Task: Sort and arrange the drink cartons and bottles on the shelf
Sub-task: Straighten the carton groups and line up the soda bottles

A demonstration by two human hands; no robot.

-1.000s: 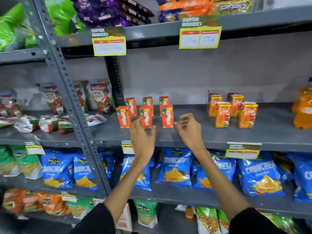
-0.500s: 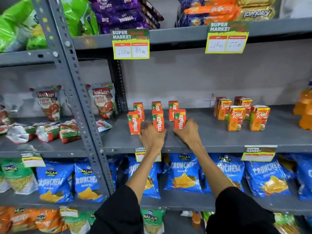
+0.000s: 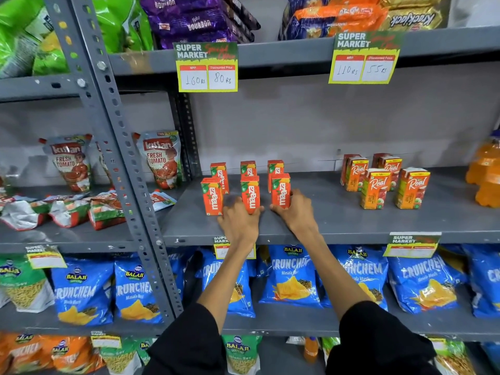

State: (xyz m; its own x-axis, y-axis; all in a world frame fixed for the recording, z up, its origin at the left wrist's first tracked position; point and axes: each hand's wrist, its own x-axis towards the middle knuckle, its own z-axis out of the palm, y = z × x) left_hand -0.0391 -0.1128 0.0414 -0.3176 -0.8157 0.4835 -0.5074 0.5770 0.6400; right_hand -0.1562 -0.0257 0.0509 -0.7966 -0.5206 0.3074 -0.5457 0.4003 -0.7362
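Several small orange Maaza cartons stand in two rows on the grey middle shelf. My left hand grips the base of the front middle Maaza carton. My right hand grips the front right Maaza carton. The front left Maaza carton stands untouched just left of my left hand. Three more Maaza cartons stand behind. Further right on the same shelf, several Real juice cartons stand in a loose cluster. Orange drink bottles show at the right edge, partly cut off.
A perforated grey upright divides the shelving left of the cartons. Ketchup pouches stand and lie on the left bay. Blue chip bags fill the shelf below. Biscuit packs and price tags sit above.
Both hands went from raised and open in front of the shelf to down on the front Maaza cartons, closing on them. The view has shifted closer and slightly left.
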